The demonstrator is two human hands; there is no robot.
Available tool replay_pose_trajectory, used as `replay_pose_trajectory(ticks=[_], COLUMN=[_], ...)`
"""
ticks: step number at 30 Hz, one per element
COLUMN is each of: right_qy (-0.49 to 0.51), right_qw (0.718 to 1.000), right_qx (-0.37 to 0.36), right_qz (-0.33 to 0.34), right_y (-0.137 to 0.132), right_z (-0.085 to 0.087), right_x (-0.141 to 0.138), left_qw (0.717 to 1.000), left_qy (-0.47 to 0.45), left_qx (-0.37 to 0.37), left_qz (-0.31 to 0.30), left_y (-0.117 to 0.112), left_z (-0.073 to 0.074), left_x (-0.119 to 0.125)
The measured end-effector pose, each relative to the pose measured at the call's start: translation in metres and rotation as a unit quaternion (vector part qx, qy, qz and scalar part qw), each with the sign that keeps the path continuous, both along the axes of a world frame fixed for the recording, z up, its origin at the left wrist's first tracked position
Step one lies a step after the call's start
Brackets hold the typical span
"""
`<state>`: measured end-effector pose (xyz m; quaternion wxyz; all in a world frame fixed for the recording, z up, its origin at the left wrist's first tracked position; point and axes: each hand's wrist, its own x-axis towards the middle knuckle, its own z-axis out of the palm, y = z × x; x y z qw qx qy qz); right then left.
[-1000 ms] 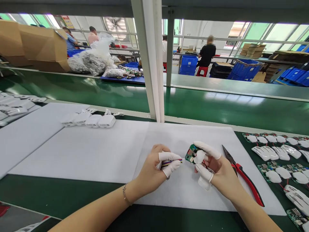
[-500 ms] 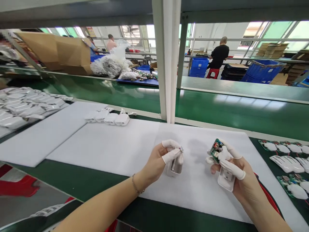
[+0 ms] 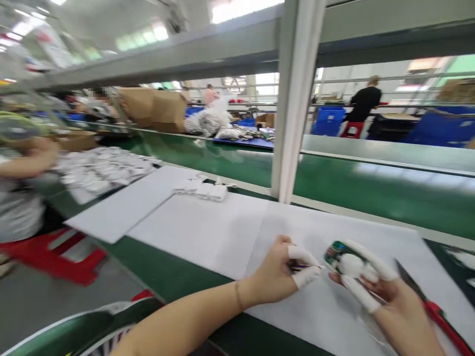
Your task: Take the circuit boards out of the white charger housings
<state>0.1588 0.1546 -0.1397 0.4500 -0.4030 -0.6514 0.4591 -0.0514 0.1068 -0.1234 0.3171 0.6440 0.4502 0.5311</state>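
Note:
My right hand [image 3: 386,296], its thumb and fingers in white finger cots, is closed on a green circuit board [image 3: 333,253]. A white round part [image 3: 351,265] sits on the board, facing up. Just left of it, my left hand [image 3: 284,272] has its cotted thumb and fingertips pinched together near the board's edge. A thin dark sliver shows between those fingers, too blurred to name. Below my right hand, a pale, clear-looking shape is smeared by motion. To the right lies a red-handled tool [image 3: 434,309] with a dark pointed end.
White sheets [image 3: 208,227] cover the green bench. Several white housings [image 3: 211,192] stand in a row near the post [image 3: 291,148]. A pile of white casings [image 3: 107,168] lies far left, beside a seated person's arm [image 3: 25,165]. More parts sit at the right edge.
The view has swung left and up. My left hand has moved right, close to the board in my right hand. The white housing pieces by both hands no longer show clearly; the red-handled tool is more visible.

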Motion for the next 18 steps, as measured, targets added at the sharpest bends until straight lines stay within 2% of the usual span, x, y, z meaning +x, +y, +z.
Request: replay_pose_trajectory(ticks=[3, 7, 11, 15, 18], right_qy=[-0.035, -0.065, -0.059, -0.047, -0.064], right_qw=[0.999, 0.996, 0.995, 0.997, 0.996], right_qx=[0.015, 0.015, 0.01, 0.024, 0.038], right_qz=[0.027, 0.055, 0.075, 0.057, 0.051], right_y=[-0.015, -0.028, -0.031, -0.029, -0.029], right_z=[0.016, 0.03, 0.025, 0.011, 0.009], right_x=[-0.015, -0.025, -0.025, -0.023, -0.022], left_qw=[0.997, 0.994, 0.987, 0.981, 0.978], left_qy=[0.062, 0.089, 0.128, 0.156, 0.172], left_qx=[0.027, 0.045, 0.075, 0.096, 0.101], left_qz=[0.025, 0.046, 0.062, 0.064, 0.066], left_y=[-0.004, -0.005, -0.005, -0.005, -0.005], left_z=[-0.001, -0.003, -0.006, -0.01, -0.012], left_x=[-0.002, -0.001, 0.001, 0.002, 0.001])
